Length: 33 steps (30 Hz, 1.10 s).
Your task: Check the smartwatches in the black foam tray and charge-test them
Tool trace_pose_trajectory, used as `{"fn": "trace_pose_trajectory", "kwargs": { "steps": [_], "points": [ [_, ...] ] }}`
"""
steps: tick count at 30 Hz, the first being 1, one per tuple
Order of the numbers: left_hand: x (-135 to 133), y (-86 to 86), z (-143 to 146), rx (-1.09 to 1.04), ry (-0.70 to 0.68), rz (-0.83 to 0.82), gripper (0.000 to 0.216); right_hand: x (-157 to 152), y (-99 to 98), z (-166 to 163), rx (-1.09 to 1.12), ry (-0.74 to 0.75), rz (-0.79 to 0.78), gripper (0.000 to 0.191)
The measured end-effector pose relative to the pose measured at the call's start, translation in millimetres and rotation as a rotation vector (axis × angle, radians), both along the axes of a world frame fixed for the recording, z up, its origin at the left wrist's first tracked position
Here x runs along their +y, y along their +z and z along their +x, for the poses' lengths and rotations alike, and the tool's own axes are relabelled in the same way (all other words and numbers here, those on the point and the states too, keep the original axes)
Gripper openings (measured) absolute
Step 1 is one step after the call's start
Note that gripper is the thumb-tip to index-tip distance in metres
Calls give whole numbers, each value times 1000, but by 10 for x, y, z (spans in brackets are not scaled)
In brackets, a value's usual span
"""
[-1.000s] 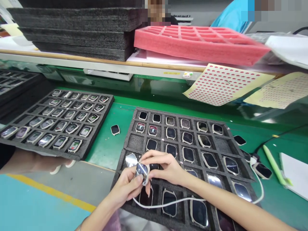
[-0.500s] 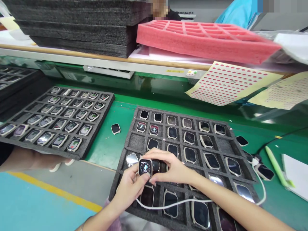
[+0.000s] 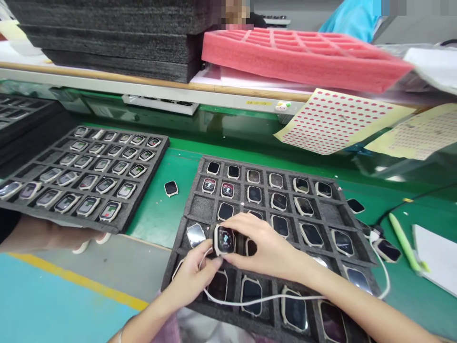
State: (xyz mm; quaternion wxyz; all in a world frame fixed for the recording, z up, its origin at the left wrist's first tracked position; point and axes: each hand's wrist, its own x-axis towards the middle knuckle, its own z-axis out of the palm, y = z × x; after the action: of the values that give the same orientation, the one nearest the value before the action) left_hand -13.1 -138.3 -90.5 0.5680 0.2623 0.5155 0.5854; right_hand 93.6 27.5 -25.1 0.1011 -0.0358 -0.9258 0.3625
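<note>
Left hand (image 3: 193, 281) and right hand (image 3: 266, 247) are pinching a smartwatch (image 3: 224, 239) with closed fingers, its seemingly lit screen now turned upward over the foam tray (image 3: 200, 208).

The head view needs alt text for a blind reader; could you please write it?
The left hand and right hand hold a lit watch over a black foam tray of watches on a green bench, a white cable looping beneath. A second tray lies left; a pink tray sits on the shelf.

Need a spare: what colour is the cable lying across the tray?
White cable, head view.
</note>
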Motion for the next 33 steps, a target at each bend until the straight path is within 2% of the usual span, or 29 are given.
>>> {"fn": "trace_pose_trajectory", "kwargs": {
  "steps": [2, 4, 9, 14, 17, 21, 27, 33],
  "points": [
    [14, 20, 7, -19, 29, 2, 35, 30, 21, 5, 29, -85, -90, 32],
    [27, 25, 10, -14, 35, 26, 34, 39, 19, 11, 50, -102, -96, 35],
    [20, 23, 5, 18, 34, -3, 40, -40, -59, 17, 33, 55, 64, 39],
    [10, 43, 10, 55, 8, -4, 35, -94, -140, 18, -7, 79, 190, 40],
    [35, 33, 31, 98, 78, 1, 33, -126, -196, 19, -5, 81, 226, 41],
    [58, 15, 58, 101, 170, 30, 34, -182, -272, 18, 35, 64, 187, 37],
    [23, 14, 58, 8, 180, 56, 34, -193, -291, 5, 85, 62, 78, 37],
    [19, -12, 68, 5, 200, 50, 37, -182, -323, -4, 100, 68, 23, 38]
  ]
}}
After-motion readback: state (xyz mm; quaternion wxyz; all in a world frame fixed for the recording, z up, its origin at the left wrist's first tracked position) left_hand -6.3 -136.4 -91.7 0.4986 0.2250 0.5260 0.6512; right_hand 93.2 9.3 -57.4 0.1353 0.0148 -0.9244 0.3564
